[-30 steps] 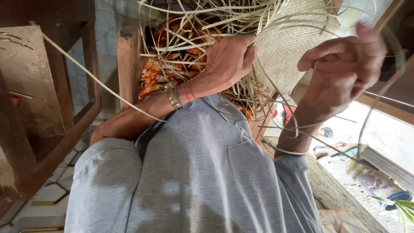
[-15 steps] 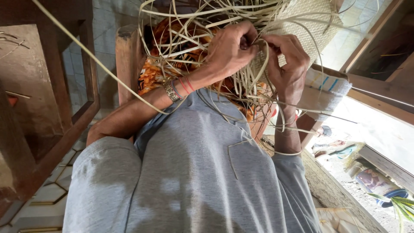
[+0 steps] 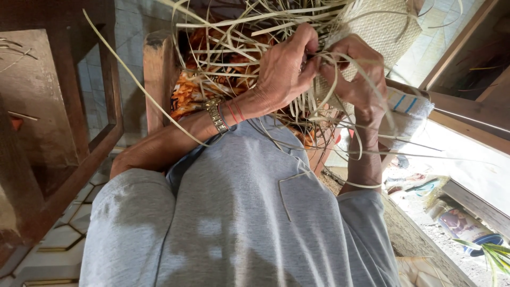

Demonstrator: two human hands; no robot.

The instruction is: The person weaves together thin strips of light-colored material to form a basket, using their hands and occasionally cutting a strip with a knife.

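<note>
right hand [image 3: 358,85] closed in, meeting left hand [image 3: 287,69]

The left hand [image 3: 284,72] is raised in front of the chest, knuckles toward the camera, fingers curled and pinched shut at the tips; its wrist is bent, the forearm running down and left to a folded elbow; the right hand [image 3: 357,79] sits just beside it, fingertips meeting the left's, fingers curled closed; its forearm drops straight down.

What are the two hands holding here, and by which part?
Both the left hand and right hand pinch loose pale straw strips at the unfinished edge of a finely woven cream mat, where strips meet weave.
</note>
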